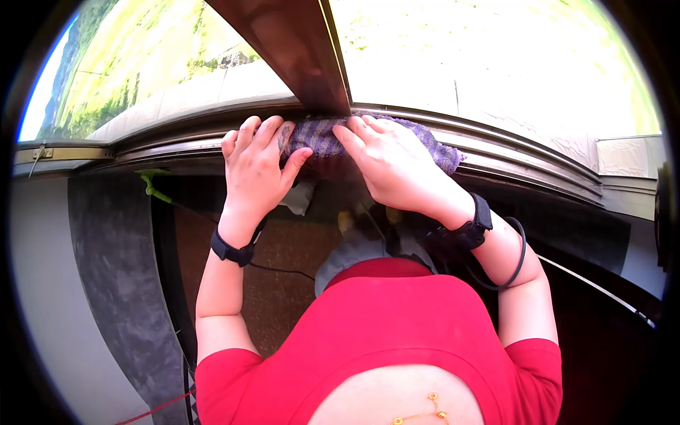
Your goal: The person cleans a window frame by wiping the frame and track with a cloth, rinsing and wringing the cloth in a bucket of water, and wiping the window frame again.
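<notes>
A purple and white checked cloth [316,137] lies bunched along the metal window track [496,145], at the foot of a dark brown window frame post [312,64]. My left hand [258,164] is at the cloth's left end, fingers bent over the track and the thumb against the fabric. On the other side of the post, my right hand [400,170] presses the cloth with curled fingers. The cloth's right end [446,157] sticks out past that hand. Part of the fabric is hidden beneath both hands.
Bright greenery and a pale ledge [248,81] show outside the window. A green-ended tool [152,185] leans below the sill at left. A thin white rod [595,288] slants at lower right. A dark cable [283,270] hangs near my left wrist.
</notes>
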`<state>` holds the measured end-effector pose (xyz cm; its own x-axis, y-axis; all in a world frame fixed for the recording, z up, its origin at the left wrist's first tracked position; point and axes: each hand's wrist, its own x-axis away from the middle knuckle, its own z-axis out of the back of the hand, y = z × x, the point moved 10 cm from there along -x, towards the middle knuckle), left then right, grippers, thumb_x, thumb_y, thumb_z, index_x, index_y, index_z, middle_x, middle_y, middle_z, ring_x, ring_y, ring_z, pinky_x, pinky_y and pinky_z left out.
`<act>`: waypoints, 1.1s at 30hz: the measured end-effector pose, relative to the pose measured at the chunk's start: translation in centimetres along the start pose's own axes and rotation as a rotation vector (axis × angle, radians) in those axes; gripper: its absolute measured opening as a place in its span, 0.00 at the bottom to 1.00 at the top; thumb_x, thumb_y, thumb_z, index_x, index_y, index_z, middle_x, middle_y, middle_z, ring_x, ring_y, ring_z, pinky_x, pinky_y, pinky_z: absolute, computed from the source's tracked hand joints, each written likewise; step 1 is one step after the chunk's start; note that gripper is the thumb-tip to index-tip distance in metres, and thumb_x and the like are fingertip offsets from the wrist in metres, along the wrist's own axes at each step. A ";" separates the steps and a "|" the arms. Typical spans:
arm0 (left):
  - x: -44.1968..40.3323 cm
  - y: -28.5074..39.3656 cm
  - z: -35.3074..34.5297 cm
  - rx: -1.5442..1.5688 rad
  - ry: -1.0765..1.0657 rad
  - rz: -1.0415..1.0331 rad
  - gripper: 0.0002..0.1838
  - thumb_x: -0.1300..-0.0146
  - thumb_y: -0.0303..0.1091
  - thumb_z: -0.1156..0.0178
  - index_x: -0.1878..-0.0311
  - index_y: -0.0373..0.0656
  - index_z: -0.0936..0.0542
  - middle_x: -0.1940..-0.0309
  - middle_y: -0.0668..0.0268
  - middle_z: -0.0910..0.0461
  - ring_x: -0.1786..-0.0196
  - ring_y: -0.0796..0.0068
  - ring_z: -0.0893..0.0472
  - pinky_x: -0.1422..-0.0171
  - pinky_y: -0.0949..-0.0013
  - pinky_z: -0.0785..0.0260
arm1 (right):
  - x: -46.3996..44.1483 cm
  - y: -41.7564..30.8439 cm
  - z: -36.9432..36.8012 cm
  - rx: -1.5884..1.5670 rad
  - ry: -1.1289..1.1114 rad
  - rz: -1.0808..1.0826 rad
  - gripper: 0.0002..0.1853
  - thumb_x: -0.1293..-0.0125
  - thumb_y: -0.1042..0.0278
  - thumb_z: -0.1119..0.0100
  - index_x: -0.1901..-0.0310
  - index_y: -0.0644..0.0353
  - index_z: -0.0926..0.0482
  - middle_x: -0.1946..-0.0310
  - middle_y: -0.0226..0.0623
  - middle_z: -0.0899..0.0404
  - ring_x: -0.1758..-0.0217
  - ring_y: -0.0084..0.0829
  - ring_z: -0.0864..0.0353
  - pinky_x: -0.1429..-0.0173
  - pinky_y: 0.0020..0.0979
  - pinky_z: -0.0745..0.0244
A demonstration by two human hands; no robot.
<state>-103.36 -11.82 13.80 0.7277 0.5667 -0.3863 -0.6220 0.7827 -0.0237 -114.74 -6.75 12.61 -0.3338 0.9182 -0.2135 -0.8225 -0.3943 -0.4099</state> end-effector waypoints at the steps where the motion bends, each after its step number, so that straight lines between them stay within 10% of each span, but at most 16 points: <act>1: -0.2 -0.1 -0.1 -0.044 -0.020 0.009 0.24 0.35 0.53 0.39 0.51 0.40 0.17 0.48 0.65 0.21 0.40 0.60 0.29 0.37 0.59 0.43 | -0.2 -0.1 -0.1 0.006 0.003 -0.006 0.26 0.49 0.81 0.44 0.44 0.75 0.27 0.53 0.54 0.23 0.49 0.50 0.22 0.41 0.40 0.27; 7: -2.0 0.1 -0.9 0.052 -0.171 0.019 0.24 0.35 0.51 0.41 0.54 0.35 0.17 0.49 0.61 0.20 0.43 0.58 0.26 0.40 0.59 0.40 | -0.2 -0.8 -0.7 0.157 0.036 0.027 0.26 0.49 0.79 0.43 0.45 0.76 0.28 0.56 0.55 0.23 0.51 0.48 0.21 0.43 0.41 0.27; 12: -2.5 2.6 -0.9 0.130 -0.010 0.010 0.23 0.37 0.49 0.39 0.59 0.33 0.18 0.57 0.62 0.20 0.50 0.60 0.24 0.46 0.59 0.39 | 2.4 2.0 2.6 -0.015 0.235 -0.067 0.06 0.42 0.80 0.50 0.62 0.67 0.30 0.69 0.49 0.23 0.61 0.48 0.19 0.57 0.41 0.23; 19: -2.2 10.9 -1.8 0.200 0.070 0.049 0.25 0.35 0.52 0.40 0.51 0.36 0.18 0.53 0.64 0.22 0.43 0.63 0.27 0.38 0.60 0.45 | 8.6 6.1 5.6 0.031 0.123 -0.221 0.24 0.48 0.78 0.39 0.45 0.70 0.27 0.54 0.52 0.19 0.50 0.49 0.19 0.45 0.42 0.24; 26: 0.6 8.3 -1.5 0.117 0.079 0.061 0.24 0.43 0.37 0.32 0.40 0.54 0.19 0.42 0.73 0.23 0.37 0.68 0.29 0.34 0.61 0.47 | 5.7 3.6 3.9 0.031 0.091 -0.032 0.21 0.47 0.81 0.46 0.48 0.75 0.27 0.53 0.53 0.21 0.47 0.48 0.22 0.39 0.40 0.29; 33: 2.6 2.4 0.4 0.004 0.168 0.150 0.17 0.41 0.24 0.38 0.48 0.49 0.17 0.47 0.67 0.22 0.41 0.62 0.25 0.39 0.59 0.37 | 2.0 0.4 1.5 0.114 0.107 0.071 0.22 0.50 0.80 0.44 0.51 0.77 0.27 0.58 0.53 0.22 0.52 0.46 0.22 0.45 0.38 0.27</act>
<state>-102.90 -8.34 13.17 0.5686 0.6261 -0.5335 -0.7184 0.6939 0.0487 -116.46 -5.01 13.34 -0.3469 0.8765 -0.3337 -0.8477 -0.4453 -0.2883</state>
